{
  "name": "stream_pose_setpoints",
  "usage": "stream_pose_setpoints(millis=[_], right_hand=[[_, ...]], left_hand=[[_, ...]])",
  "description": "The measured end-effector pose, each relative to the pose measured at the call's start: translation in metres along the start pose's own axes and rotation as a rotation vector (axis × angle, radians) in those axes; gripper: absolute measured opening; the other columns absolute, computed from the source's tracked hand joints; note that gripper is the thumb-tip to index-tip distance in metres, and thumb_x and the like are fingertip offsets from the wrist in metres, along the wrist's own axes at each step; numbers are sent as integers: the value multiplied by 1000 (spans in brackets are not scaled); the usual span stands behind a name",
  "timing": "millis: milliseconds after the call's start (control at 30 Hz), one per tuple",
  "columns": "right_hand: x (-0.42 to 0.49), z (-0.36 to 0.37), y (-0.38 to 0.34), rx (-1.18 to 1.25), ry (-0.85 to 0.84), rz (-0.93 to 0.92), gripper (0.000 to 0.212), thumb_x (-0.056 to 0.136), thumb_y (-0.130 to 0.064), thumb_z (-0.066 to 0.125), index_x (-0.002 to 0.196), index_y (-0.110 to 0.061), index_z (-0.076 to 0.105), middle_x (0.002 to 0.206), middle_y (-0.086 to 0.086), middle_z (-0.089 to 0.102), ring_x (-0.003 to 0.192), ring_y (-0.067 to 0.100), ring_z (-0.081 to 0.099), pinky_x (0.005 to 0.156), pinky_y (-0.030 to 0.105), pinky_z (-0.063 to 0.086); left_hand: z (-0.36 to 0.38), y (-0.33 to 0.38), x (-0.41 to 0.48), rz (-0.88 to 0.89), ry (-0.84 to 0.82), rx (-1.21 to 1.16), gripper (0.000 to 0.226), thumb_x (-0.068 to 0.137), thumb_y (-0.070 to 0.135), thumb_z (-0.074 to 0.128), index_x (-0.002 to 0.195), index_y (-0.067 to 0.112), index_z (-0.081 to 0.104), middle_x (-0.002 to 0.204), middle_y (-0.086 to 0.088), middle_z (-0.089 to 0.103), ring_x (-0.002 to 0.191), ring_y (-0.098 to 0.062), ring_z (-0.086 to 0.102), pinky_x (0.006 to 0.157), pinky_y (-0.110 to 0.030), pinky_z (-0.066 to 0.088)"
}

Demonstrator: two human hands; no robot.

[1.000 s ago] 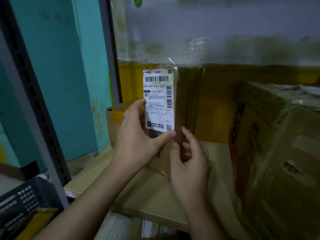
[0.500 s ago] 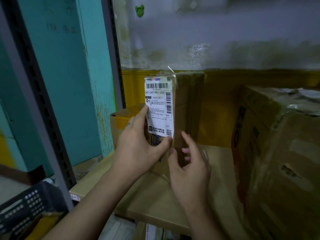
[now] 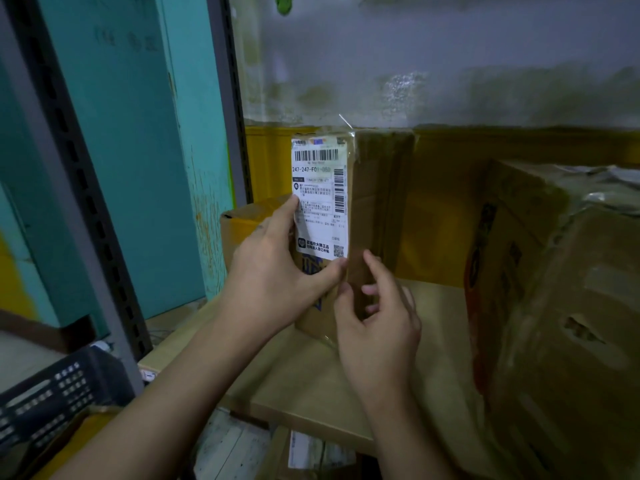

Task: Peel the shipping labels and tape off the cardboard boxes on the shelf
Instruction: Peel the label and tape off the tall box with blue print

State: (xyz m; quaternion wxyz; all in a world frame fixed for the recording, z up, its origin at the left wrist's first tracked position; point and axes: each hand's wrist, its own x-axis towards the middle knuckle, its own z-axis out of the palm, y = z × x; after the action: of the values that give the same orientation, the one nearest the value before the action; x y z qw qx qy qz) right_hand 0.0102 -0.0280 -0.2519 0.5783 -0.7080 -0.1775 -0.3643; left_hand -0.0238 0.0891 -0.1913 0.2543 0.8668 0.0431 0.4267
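At the front of the shelf board, steadies the upright box with the left hand: spreads its fingers flat on the front face, runs the forefinger up the left edge of the shipping label and sets the thumb tip at the label's lower right corner. Seems to do so both to stop the tall, narrow box from tipping and to reach a corner from which to start the peel. Brings the right hand to the box's near vertical corner, fingers loosely curled and spread apart, thumb touching the corner edge, forefinger raised; cannot tell whether anything is pinched, though probably feels for an edge of the clear tape wrapped round that corner. Has the label fully stuck and flat on the upper front face, so judges the peeling not yet begun. Stands the box on end, likely to turn the label toward the eyes. Shows a smaller box just behind and left of the upright box, a big taped carton to its right, bare pale board under and before it, a stained grey wall with a yellow band behind it, a dark slotted shelf post and teal panel to its left, and a black crate lower left.
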Motion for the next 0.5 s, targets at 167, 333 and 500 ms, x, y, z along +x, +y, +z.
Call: stream_pose_setpoints(millis=[167, 333, 500], right_hand=[[-1, -2, 0, -22, -21, 2, 50, 78, -28, 65, 128, -23, 63, 108, 9, 68, 79, 2, 57, 72, 1, 39], [1, -1, -1, -16, -19, 3, 50, 78, -30, 65, 127, -23, 63, 107, 9, 68, 79, 3, 58, 71, 13, 45], [1, -1, -1, -42, -22, 10, 50, 78, -31, 64, 128, -24, 62, 107, 9, 69, 75, 6, 59, 66, 13, 45]], left_hand=[[-1, 0, 1, -4, 17, -11, 93, 73, 48, 79, 150, 19, 35, 134, 0, 60, 118, -17, 60, 96, -44, 52], [-1, -2, 2, 14, -15, 5, 99, 72, 55, 77, 153, 20, 32, 138, -2, 57, 121, -20, 58, 99, -45, 51], [0, 0, 2, 7, -2, -4, 104, 64, 63, 68, 152, 19, 33, 136, -2, 59, 120, -19, 59, 97, -44, 52]])
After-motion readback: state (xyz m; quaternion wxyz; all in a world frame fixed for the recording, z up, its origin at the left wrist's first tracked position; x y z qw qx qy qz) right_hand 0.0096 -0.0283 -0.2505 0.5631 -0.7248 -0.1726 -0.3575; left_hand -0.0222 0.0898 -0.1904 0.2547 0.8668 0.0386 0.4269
